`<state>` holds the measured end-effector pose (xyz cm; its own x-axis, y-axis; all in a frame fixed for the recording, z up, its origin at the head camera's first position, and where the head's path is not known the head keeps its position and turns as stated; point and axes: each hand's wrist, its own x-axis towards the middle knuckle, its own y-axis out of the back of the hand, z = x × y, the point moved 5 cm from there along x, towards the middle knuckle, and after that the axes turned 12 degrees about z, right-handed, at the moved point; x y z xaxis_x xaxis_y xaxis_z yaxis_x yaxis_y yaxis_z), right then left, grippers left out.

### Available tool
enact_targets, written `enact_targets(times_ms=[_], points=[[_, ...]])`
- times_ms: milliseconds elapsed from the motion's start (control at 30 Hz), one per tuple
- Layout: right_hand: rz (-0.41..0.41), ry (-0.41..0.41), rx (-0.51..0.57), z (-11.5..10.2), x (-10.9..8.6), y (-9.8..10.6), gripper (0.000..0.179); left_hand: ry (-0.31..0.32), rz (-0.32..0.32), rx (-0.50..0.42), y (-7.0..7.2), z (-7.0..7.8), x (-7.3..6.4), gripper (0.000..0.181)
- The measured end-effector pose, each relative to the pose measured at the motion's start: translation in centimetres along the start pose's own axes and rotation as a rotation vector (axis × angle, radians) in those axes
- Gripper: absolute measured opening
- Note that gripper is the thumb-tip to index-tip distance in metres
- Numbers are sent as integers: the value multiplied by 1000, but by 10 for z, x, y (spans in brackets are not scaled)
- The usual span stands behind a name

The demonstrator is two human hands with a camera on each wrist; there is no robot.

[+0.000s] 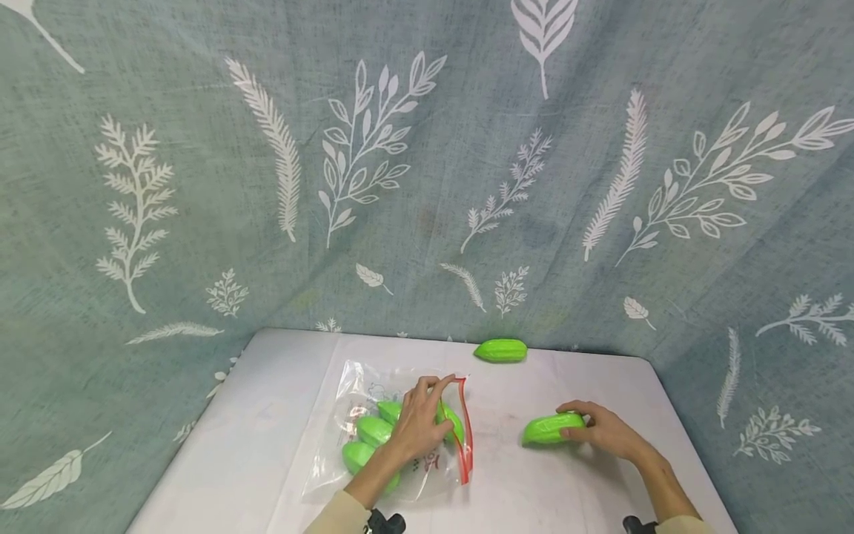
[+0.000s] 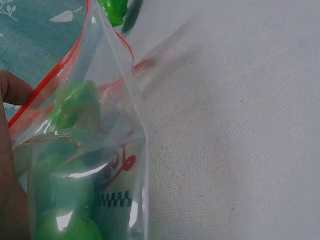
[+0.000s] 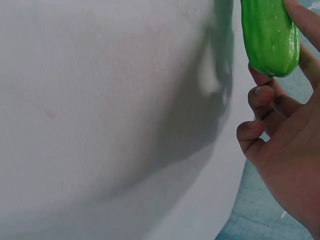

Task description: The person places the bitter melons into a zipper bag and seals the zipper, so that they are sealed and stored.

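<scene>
Gourd [image 1: 543,430] right of bag [image 1: 420,478]; right hand [image 1: 606,432] pinches its right end, thumb opposite fingers, left end free toward bag. Left hand [image 1: 416,424], thumb and fingers apart, at bag's red lip [image 1: 468,424], apparently spreading mouth; whether pinching, cannot tell. Other gourds [image 1: 373,431] inside.

The worktop [image 1: 507,482] is white and finely textured, with rounded far corners and faint smudges near the middle. A clear bag [image 1: 416,478] lies left of centre, its red-edged mouth [image 1: 468,426] facing right. A green vegetable [image 1: 502,351] rests by the far edge, apart from the bag.
</scene>
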<state>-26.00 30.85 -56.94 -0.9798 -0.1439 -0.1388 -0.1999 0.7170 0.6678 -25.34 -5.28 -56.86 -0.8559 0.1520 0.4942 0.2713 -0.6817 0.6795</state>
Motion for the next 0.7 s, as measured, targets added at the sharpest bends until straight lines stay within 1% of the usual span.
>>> enact_targets(times_ms=[133,233,400,533,633,700], points=[[19,-8,18,-1,1,-4,57,7,-13,3,-2,0,1,85],[40,4,17,-2,1,-7,57,5,-3,-7,-2,1,1,85],[105,26,-2,-7,2,-10,57,-10,9,-13,-1,1,2,85],[151,5,-9,-10,1,-11,56,-10,7,-13,-2,0,2,84],[169,-7,4,-11,2,-12,56,-4,2,-8,-2,-1,1,84],[177,1,9,-13,2,-14,56,1,-1,-6,-2,-2,1,84]])
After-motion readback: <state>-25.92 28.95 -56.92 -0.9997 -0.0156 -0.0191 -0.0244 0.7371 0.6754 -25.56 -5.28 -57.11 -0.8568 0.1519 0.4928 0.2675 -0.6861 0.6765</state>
